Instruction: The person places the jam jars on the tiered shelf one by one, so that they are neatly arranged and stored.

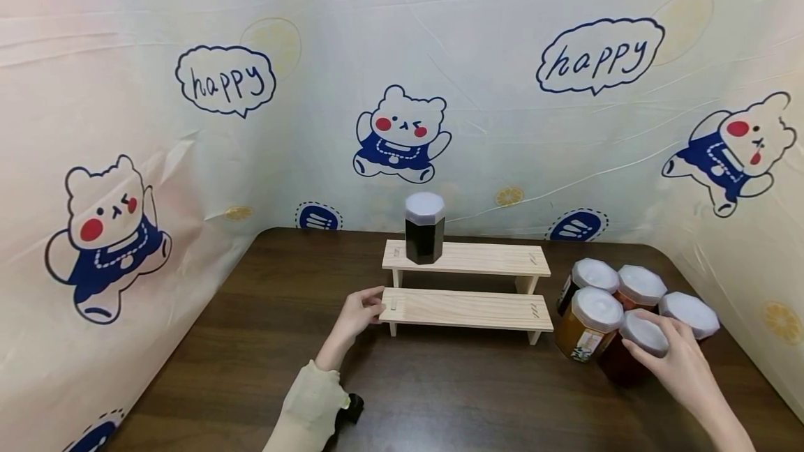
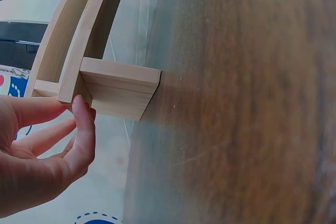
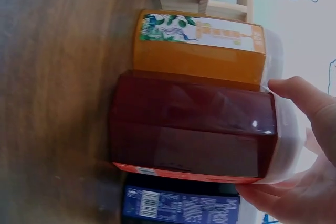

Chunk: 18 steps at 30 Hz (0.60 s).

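Observation:
My left hand [image 1: 363, 309] pinches the left end of the lower step of a pale two-tier wooden rack [image 1: 467, 309]. In the left wrist view, the thumb and fingertips close on the corner of the board [image 2: 72, 80]. At the right, my right hand [image 1: 681, 361] grips the white lid [image 1: 643, 332] of a dark red jar [image 3: 194, 124], thumb on one side and fingers on the other. An amber jar [image 3: 199, 48] with a leafy label stands beside it, and a dark jar with a blue label [image 3: 178, 205] is on its other side.
One dark jar with a white lid [image 1: 424, 232] stands on the upper step's left end. More lidded jars cluster behind the gripped one, including a reddish jar [image 1: 641, 286] and a dark-labelled jar [image 1: 593, 276]. A printed curtain [image 1: 477, 138] hangs around the brown table [image 1: 440, 389].

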Motion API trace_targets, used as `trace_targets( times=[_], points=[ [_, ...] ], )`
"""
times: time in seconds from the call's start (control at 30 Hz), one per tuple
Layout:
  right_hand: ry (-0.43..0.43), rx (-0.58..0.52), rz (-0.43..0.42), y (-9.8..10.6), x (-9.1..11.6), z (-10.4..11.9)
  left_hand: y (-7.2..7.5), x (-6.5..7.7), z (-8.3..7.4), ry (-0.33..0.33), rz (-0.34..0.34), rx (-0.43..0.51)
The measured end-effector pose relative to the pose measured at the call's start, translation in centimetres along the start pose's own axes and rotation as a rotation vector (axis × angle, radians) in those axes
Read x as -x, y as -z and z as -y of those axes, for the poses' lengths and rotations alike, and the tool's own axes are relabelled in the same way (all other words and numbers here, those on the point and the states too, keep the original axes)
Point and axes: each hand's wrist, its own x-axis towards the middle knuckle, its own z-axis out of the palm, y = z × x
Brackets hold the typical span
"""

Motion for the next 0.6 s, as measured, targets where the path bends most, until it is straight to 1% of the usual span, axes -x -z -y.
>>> trace_targets(
  times=[0.13, 0.27, 0.5, 0.6],
  points=[
    [-0.055, 0.004, 0.012, -0.4, 0.3, -0.1, 0.0, -0.1, 0.1, 0.009, -0.002, -0.003],
    [-0.085, 0.013, -0.004, -0.6, 0.4, 0.1, 0.0, -0.1, 0.2, 0.007, -0.005, -0.003],
    [-0.115, 0.002, -0.066, -0.9, 0.4, 0.4, 0.0, -0.1, 0.1, 0.007, -0.005, 0.004],
    [-0.129, -0.003, -0.107, -1.2, 0.5, 0.0, 0.0, 0.0, 0.0, 0.002, -0.001, 0.007]
  ],
)
